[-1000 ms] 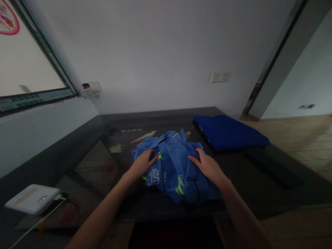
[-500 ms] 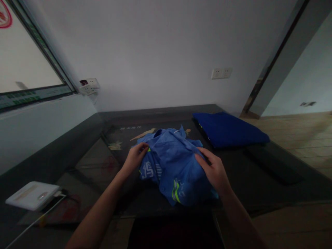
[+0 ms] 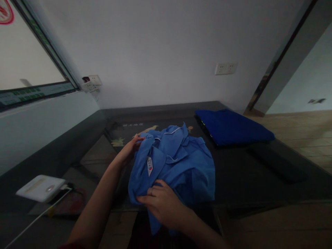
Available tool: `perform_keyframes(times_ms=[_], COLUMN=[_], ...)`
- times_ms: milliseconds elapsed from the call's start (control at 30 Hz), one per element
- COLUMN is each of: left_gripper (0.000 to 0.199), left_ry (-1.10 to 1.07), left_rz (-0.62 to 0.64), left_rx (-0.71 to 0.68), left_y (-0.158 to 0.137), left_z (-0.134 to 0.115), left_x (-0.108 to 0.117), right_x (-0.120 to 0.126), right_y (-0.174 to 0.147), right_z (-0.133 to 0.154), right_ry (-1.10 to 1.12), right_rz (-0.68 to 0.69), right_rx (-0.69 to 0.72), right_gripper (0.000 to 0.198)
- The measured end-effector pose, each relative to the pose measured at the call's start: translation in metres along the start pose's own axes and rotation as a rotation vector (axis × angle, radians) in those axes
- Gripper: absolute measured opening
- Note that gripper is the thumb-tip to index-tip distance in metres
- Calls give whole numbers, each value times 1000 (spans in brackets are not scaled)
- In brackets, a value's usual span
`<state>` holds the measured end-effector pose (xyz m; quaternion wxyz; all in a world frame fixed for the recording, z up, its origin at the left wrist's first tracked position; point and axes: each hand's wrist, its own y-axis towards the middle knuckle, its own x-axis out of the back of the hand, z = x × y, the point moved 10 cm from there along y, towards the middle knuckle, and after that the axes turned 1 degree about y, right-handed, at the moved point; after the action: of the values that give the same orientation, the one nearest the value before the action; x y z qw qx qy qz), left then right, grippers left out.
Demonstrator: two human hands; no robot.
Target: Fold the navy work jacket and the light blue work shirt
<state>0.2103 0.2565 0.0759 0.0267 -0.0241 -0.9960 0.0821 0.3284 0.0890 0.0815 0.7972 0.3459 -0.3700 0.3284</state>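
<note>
Handling a rumpled light-blue garment at the near edge of the table, pinched low on its left side by the right hand (ring on one finger) and touched at the upper-left edge by the left hand, fingers close together, cannot tell whether gripping. To do this well, probably keep light tension between both hands, straighten that left edge, and mind the corner hanging past the table. Can make out no container, just bright-blue folded cloth farther right and a cabled white device at left.
</note>
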Motion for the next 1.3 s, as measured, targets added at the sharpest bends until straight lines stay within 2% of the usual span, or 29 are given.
perform_keyframes(times_ms=[167,400,533,633,700,800,967,1033,1133,1233,1300], left_gripper=[60,69,63,57,54,46,41,39,38,35,35], left_ry=[206,355,399,458,542,671,740,780,854,914,901], left_rz=[7,152,136,82,-18,-179,-326,-340,-349,-378,-362], left_rx=[-112,-184,-259,-318,-361,-402,-468,-447,-275,-71,24], left_y=[-5,-11,-5,0,0,-11,-62,-86,-117,-143,-152], left_z=[-10,-14,-13,-14,-17,-28,-52,-53,-32,4,27], left_x=[-8,-25,-27,-21,-9,10,25,22,14,7,-1], right_x=[-5,-4,-7,0,13,49,124,146,158,143,124], right_y=[0,0,-1,-4,-9,-21,-36,-28,4,51,84], right_z=[-12,-15,-16,-14,-11,-14,-38,-48,-68,-94,-116], right_ry=[134,184,194,246,318,397,297,215,89,-47,-142], right_rz=[14,-7,-2,10,18,-21,-172,-191,-157,-74,-20], right_rx=[-53,-76,-86,-96,-90,-90,-84,-74,-55,-14,-11], right_gripper=[29,29,29,34,37,34,26,25,24,30,46])
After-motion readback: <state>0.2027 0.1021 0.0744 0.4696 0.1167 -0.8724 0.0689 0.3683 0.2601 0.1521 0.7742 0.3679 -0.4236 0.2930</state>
